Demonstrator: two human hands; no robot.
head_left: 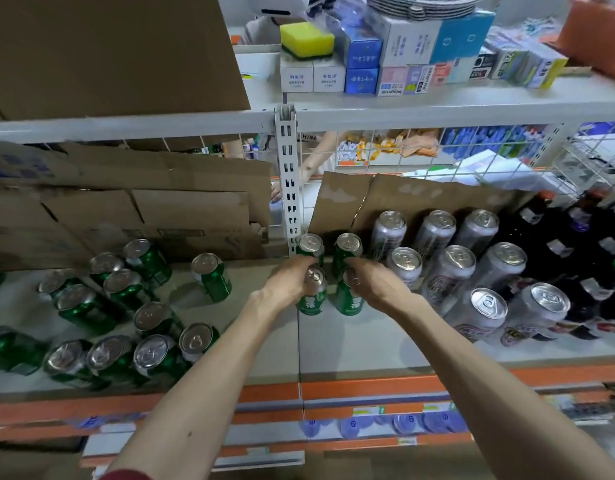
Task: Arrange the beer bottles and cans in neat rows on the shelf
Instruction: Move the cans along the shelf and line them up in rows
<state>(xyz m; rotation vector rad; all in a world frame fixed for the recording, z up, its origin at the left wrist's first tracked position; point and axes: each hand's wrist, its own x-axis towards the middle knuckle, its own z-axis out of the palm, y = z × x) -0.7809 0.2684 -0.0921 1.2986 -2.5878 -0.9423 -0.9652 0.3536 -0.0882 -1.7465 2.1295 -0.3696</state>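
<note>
Left hand (290, 284): fingers wrapped round the front left green can (313, 301), upright on the shelf (333, 344).
Right hand (377, 284): fingers curled over the front right green can (349, 304), just beside the first.
Back pair (347, 247): two green cans upright directly behind.
Silver cans (448, 271): rows to the right, next to dark bottles (576, 258).
Loose green cans (132, 306): scattered on the left.
Writing: white characters on the green labels, unreadable; "CHINA" lettering (307, 137) behind the mesh.

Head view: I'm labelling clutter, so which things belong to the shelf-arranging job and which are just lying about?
Job: left hand, gripping the left green can; right hand, gripping the right green can; loose green cans; silver cans; dark bottles; shelf.
Lying about: yellow sponge; small boxes; cardboard sheets.
</note>
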